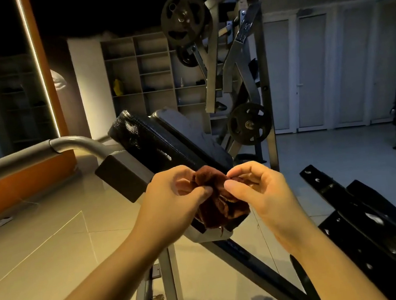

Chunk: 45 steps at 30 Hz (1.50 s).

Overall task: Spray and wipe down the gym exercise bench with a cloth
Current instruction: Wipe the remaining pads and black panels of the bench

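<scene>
A crumpled dark red-brown cloth [219,197] hangs between my two hands in front of the bench. My left hand [173,201] pinches its left side with thumb and curled fingers. My right hand [260,189] pinches its upper right edge. Behind the cloth the black padded bench back [155,140] slopes up to the left on a grey metal frame [169,274]; its surface shows wet, shiny patches near the top. No spray bottle is in view.
A second black padded section [367,223] lies at the lower right. A plate-loaded machine with weight plates [183,17] stands behind the bench. A grey curved bar [65,144] crosses the left. Shelving [146,73] lines the back wall; the floor is tiled.
</scene>
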{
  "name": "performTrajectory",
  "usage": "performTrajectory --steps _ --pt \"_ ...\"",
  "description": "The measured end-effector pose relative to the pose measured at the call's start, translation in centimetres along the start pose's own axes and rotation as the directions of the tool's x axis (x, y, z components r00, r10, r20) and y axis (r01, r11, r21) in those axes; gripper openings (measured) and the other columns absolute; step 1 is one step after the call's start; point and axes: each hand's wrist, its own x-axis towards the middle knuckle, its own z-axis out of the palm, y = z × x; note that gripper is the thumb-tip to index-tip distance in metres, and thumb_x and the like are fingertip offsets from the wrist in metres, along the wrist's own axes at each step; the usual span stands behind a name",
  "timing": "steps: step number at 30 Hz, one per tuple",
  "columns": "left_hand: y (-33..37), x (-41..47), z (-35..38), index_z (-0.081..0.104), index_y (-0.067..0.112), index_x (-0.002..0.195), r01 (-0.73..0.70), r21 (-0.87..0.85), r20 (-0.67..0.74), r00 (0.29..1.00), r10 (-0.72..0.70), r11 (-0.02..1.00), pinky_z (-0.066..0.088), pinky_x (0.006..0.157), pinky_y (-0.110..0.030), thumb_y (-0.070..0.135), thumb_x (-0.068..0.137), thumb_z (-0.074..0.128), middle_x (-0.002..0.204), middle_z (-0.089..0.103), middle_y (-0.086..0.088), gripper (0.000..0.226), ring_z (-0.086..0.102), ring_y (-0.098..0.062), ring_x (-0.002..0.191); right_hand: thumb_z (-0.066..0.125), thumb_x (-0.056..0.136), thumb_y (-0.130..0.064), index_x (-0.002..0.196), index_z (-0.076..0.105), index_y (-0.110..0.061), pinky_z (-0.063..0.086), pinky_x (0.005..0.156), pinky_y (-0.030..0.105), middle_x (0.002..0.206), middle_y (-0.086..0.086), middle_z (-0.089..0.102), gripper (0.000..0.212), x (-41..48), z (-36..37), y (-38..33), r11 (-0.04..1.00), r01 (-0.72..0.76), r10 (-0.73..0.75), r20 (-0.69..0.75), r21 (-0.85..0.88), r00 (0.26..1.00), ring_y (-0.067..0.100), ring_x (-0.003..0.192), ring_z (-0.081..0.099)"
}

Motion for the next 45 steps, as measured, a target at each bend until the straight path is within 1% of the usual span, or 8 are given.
performTrajectory --steps 7,10,16,22,27,32,41,45 --pt "-0.6 -1.3 3.1 0.075 0.019 0.098 0.243 -0.343 -0.077 0.956 -0.285 0.908 0.058 0.093 -0.044 0.021 0.095 0.070 0.094 0.078 0.002 0.005 0.073 -0.018 0.099 0.072 0.094 -0.031 0.103 0.065 -0.035 0.058 0.078 0.018 0.099 -0.020 0.065 0.012 -1.3 -0.3 1.8 0.884 0.225 -0.270 -0.053 -0.409 0.961 0.001 0.099 0.064" --pt "-1.0 -2.0 4.6 0.069 0.019 0.102 0.297 -0.439 -0.185 0.894 -0.408 0.848 0.060 0.086 -0.038 0.020 0.094 0.071 0.100 0.075 -0.003 0.007 0.072 -0.021 0.102 0.070 0.095 -0.029 0.108 0.065 -0.031 0.058 0.082 0.017 0.106 -0.019 0.057 0.014 -1.6 0.4 3.1 0.820 0.294 -0.351 -0.026 -0.491 0.936 0.000 0.102 0.060" --pt "-1.4 -2.3 5.6 0.060 0.026 0.102 0.225 -0.455 -0.403 0.811 -0.425 0.862 0.065 0.077 -0.042 0.021 0.092 0.075 0.109 0.067 -0.004 0.019 0.068 -0.024 0.102 0.077 0.082 -0.055 0.137 0.053 -0.036 0.054 0.092 0.015 0.130 -0.022 0.043 0.063 -1.8 0.4 4.9 0.795 0.327 -0.271 0.182 -0.512 0.945 0.001 0.115 0.052" --pt "-1.8 -1.5 5.2 0.068 0.023 0.100 0.281 -0.511 -0.310 0.821 -0.479 0.812 0.065 0.076 -0.040 0.026 0.088 0.079 0.107 0.072 -0.008 0.017 0.073 -0.028 0.099 0.077 0.082 -0.045 0.139 0.057 -0.021 0.043 0.107 0.047 0.134 0.005 0.060 0.065 -0.9 1.8 5.8 0.340 0.503 -0.610 0.221 -0.795 0.761 0.026 0.125 0.054" --pt "-1.9 -1.8 3.7 0.074 0.007 0.098 0.315 -0.600 -0.141 0.863 -0.486 0.735 0.061 0.075 -0.033 0.015 0.094 0.072 0.086 0.079 -0.009 0.009 0.078 -0.022 0.082 0.071 0.089 -0.025 0.119 0.073 -0.010 0.057 0.089 0.046 0.115 0.009 0.072 0.034 -0.1 2.1 6.2 0.261 0.512 -0.691 0.212 -0.818 0.692 0.028 0.104 0.067" --pt "-2.2 -1.6 3.1 0.078 0.008 0.097 0.359 -0.628 -0.054 0.865 -0.499 0.690 0.059 0.078 -0.034 0.018 0.094 0.071 0.089 0.079 -0.008 0.012 0.078 -0.022 0.086 0.067 0.090 -0.035 0.115 0.071 -0.015 0.053 0.094 0.042 0.111 0.003 0.071 0.033 -1.2 4.5 4.7 0.330 0.378 -0.591 0.123 -0.865 0.797 0.022 0.103 0.065" --pt "-2.8 -2.2 0.2 0.075 0.009 0.111 0.405 -0.535 0.096 0.901 -0.423 0.741 0.053 0.073 -0.026 0.030 0.103 0.057 0.109 0.075 -0.010 0.029 0.069 -0.023 0.106 0.074 0.092 -0.029 0.115 0.073 -0.011 0.054 0.070 0.037 0.099 0.006 0.068 0.029 1.0 5.8 6.1 0.236 0.322 -0.677 0.082 -0.917 0.731 0.024 0.088 0.062" --pt "-3.1 -4.1 -2.1 0.071 0.041 0.093 -0.002 -0.099 -0.175 0.984 -0.016 0.995 0.049 0.071 -0.015 0.037 0.096 0.061 0.090 0.071 0.019 0.011 0.065 0.003 0.091 0.073 0.092 -0.024 0.105 0.070 -0.010 0.050 0.063 0.033 0.092 0.006 0.062 0.019 0.7 5.4 6.3 0.225 0.333 -0.665 0.105 -0.916 0.740 0.021 0.081 0.056"
